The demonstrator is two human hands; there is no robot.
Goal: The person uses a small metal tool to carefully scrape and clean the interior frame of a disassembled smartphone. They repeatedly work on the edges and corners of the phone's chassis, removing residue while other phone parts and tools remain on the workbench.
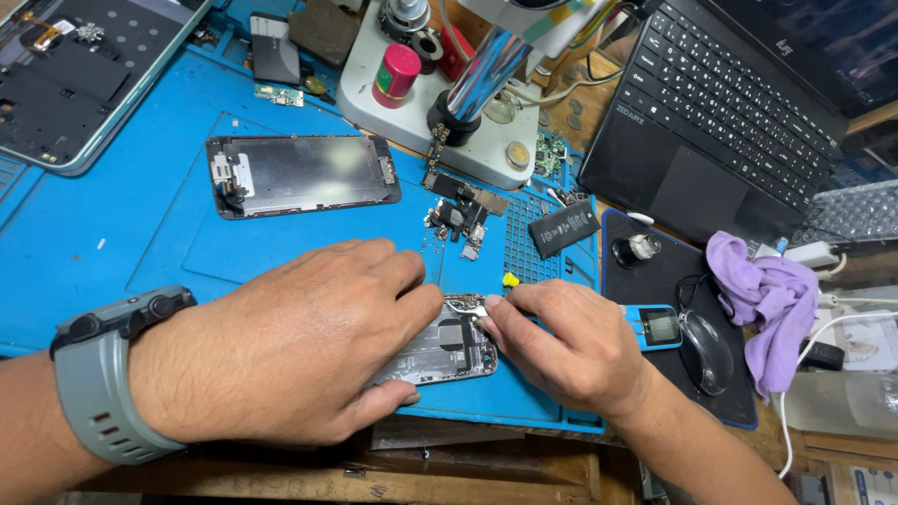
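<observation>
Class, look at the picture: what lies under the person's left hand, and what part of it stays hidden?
Under the left hand lies an opened phone body on the blue mat. Its right end shows, with inner parts. The rest is covered by the hand. The right hand touches its upper corner.

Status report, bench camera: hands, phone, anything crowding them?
Left hand flat on opened phone. Right hand pinching at its top edge. Loose parts and yellow bit lie just beyond.

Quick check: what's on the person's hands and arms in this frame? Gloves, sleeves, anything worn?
Both hands are bare, no gloves. The left hand has a watch on the wrist: grey ridged rubber strap with slots, dark grey or black case with side buttons. The right hand shows no ring, band or watch. No sleeves show on either forearm within the frame.
</observation>
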